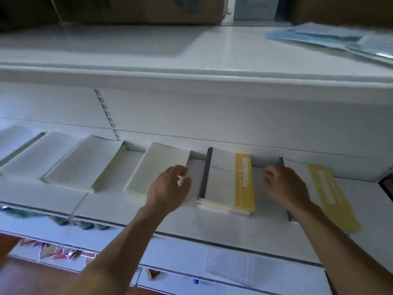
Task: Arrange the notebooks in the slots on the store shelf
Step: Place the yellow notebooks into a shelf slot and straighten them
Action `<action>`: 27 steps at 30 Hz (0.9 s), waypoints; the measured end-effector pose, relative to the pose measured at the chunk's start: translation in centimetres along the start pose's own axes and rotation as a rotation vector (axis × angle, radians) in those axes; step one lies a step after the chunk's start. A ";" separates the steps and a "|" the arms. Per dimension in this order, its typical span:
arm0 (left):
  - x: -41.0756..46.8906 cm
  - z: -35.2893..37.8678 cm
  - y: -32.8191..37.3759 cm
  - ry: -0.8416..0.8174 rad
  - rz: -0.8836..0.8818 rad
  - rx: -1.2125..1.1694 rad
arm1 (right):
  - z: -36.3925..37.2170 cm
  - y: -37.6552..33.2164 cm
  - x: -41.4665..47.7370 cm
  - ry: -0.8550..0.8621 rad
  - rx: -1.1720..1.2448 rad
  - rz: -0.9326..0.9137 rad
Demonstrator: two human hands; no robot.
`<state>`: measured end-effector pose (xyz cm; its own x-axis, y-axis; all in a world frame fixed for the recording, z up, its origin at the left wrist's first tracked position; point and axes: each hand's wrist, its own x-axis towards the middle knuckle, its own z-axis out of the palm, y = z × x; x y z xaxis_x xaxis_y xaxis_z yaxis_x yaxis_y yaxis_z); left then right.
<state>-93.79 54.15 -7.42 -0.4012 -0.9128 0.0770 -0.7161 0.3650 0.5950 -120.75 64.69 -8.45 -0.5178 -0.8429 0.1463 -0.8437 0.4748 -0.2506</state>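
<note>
A stack of white notebooks with a yellow band and dark spine [223,179] lies on the white shelf [119,209] between my two hands. My left hand [169,188] hovers just left of the stack with fingers loosely curled, holding nothing. My right hand [285,184] is just right of the stack, fingers loosely bent, and I cannot tell whether it touches anything. A second yellow-banded stack [331,194] lies further right, partly under my right forearm. Plain cream notebook stacks [157,167] [85,162] lie to the left.
More pale stacks [40,152] line the shelf's far left. The upper shelf [191,52] overhangs, with blue plastic-wrapped packs [331,37] at its right end. Colourful items [55,252] sit on a lower shelf below the front edge.
</note>
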 end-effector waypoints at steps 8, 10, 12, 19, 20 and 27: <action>-7.3 -14.7 -17.1 0.010 -0.151 0.403 | 4.9 -28.4 -0.6 -0.080 0.068 -0.360; -9.8 -18.7 -22.2 0.032 -0.245 0.429 | 6.3 -36.4 -1.7 -0.099 0.116 -0.453; -12.1 -22.4 -26.6 0.084 -0.324 0.438 | 7.8 -43.8 -3.1 -0.126 0.140 -0.554; -16.0 -31.1 -38.3 0.185 -0.555 0.413 | 12.3 -63.5 -6.8 -0.276 0.181 -0.798; -16.1 -31.9 -39.9 0.193 -0.577 0.406 | 13.0 -65.6 -6.8 -0.289 0.181 -0.819; -11.1 -37.4 -50.9 0.237 -0.699 0.405 | 19.0 -80.0 -3.5 -0.358 0.241 -0.891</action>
<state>-31.50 38.88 -8.59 0.3090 -0.9510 -0.0092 -0.9229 -0.3022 0.2387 -48.74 24.82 -7.05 0.3991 -0.9126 0.0886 -0.8319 -0.4011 -0.3835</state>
